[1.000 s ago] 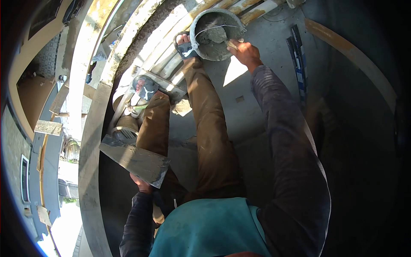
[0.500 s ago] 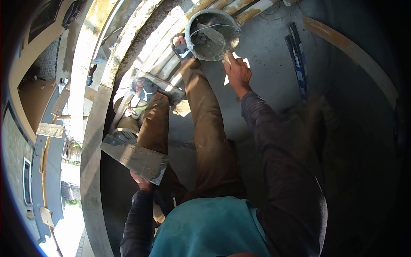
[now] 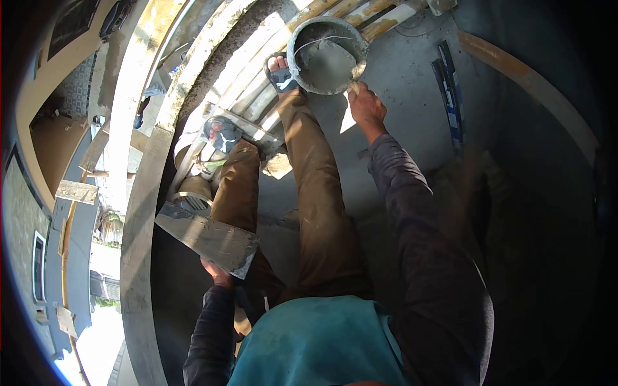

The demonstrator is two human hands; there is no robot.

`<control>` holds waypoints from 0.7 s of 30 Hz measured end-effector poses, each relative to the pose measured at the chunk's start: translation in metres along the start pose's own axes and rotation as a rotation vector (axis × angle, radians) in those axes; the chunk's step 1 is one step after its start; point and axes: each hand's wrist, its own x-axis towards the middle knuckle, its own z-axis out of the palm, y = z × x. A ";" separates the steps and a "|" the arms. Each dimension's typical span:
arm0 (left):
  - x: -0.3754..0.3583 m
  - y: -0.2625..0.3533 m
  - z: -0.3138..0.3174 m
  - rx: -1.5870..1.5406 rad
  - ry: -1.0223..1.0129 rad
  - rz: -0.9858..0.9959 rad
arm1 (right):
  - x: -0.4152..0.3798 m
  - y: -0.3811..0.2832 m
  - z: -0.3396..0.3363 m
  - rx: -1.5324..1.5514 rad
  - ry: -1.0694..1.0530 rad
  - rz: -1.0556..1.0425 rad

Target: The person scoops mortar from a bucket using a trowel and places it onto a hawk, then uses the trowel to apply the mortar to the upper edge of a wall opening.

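My right hand (image 3: 367, 109) is closed around the wooden handle of a trowel (image 3: 355, 86). Its blade lies inside a grey bucket (image 3: 294, 56) that holds wet mortar; how deep the blade sits in the mix is hard to tell. Lower left, my left hand (image 3: 217, 273) is under a mortar-stained flat board (image 3: 209, 238), a plastering float or hawk by its look. The fingers are partly hidden beneath it, closed on its underside. The board's upper face is tilted toward me, with mortar smears at its right end.
My sandalled feet (image 3: 281, 76) rest by bamboo poles (image 3: 254, 96) left of the bucket. A long level-like tool (image 3: 450, 96) with blue and white marks lies on the right. A curved-looking plank (image 3: 528, 80) is beyond it. A wooden beam (image 3: 138, 257) runs along the left.
The trowel blade has shifted within the bucket and now shows a smoother, paler grey surface. My right hand remains at the rim. The left hand and board stay nearly the same.
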 end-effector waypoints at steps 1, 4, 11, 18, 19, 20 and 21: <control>-0.001 0.000 0.000 0.034 0.028 -0.004 | 0.002 0.006 0.005 0.019 0.075 0.022; 0.001 0.002 -0.006 0.206 -0.086 0.083 | 0.017 0.004 0.009 0.051 0.125 0.044; 0.003 0.004 -0.014 0.272 -0.032 0.212 | 0.025 0.013 0.019 -0.019 0.044 -0.327; 0.010 0.016 -0.008 0.218 -0.058 0.169 | 0.046 0.032 0.031 0.273 0.095 -0.392; 0.005 0.019 -0.004 0.197 -0.036 0.137 | 0.046 0.036 0.033 0.275 0.095 -0.368; 0.007 0.021 -0.004 0.203 -0.037 0.138 | 0.045 0.041 0.036 0.279 0.093 -0.363; 0.008 0.025 -0.006 0.168 -0.056 0.109 | 0.038 0.044 0.033 0.296 0.093 -0.348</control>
